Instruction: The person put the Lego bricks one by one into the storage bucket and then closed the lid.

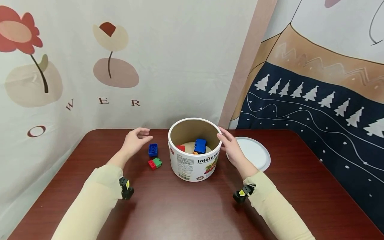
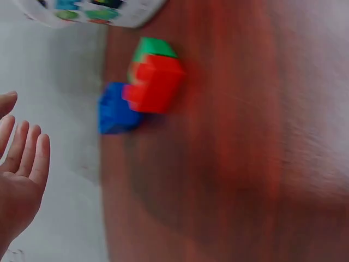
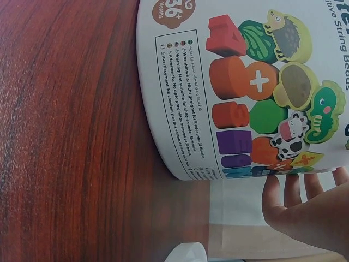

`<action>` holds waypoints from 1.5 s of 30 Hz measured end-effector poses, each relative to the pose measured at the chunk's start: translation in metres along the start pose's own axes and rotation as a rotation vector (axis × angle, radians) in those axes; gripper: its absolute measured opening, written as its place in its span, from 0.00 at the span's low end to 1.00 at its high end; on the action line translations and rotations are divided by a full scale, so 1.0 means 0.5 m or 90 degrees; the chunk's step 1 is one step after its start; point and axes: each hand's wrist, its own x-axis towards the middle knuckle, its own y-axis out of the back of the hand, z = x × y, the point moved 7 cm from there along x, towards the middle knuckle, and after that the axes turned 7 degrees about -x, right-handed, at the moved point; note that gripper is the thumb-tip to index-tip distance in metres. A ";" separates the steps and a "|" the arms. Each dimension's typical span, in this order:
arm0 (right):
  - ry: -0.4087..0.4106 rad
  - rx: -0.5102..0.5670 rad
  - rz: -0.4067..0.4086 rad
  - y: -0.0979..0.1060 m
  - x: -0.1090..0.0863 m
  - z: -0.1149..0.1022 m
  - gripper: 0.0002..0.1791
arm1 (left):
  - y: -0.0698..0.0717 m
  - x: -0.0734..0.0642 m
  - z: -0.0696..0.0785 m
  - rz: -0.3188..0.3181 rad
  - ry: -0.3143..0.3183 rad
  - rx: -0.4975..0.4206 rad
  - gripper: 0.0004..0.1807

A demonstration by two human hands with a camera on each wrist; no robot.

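A white round tub (image 1: 192,166) with printed sides stands upright on the table, its top uncovered. Inside lie a blue brick (image 1: 200,146), a red brick (image 1: 181,148) and a bit of orange. My right hand (image 1: 230,146) touches the tub's right rim, fingers on the outer wall in the right wrist view. Left of the tub, my left hand (image 1: 135,141) hovers with nothing in its fingers. Near it on the table are a blue toy brick (image 1: 153,150) and a red brick (image 1: 152,164) joined to or touching a green brick (image 1: 157,162).
A white round lid (image 1: 255,153) lies flat on the brown table (image 1: 186,210), right of the tub and partly behind my right forearm. Behind the table's back edge hangs a printed curtain (image 1: 180,66). Each sleeve carries a small black camera (image 1: 126,189).
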 end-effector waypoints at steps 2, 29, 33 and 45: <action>-0.002 0.002 0.002 -0.001 0.000 -0.001 0.26 | -0.003 -0.004 -0.023 0.004 0.018 0.005 0.25; 0.008 0.006 -0.002 -0.008 -0.001 -0.012 0.26 | -0.051 -0.016 -0.094 -0.029 0.122 0.099 0.35; 0.018 0.016 -0.002 -0.006 0.000 -0.012 0.26 | -0.047 -0.016 -0.093 -0.036 0.121 0.115 0.30; 0.014 0.035 -0.003 -0.002 0.006 0.006 0.26 | -0.026 -0.019 -0.097 -0.047 0.100 0.085 0.26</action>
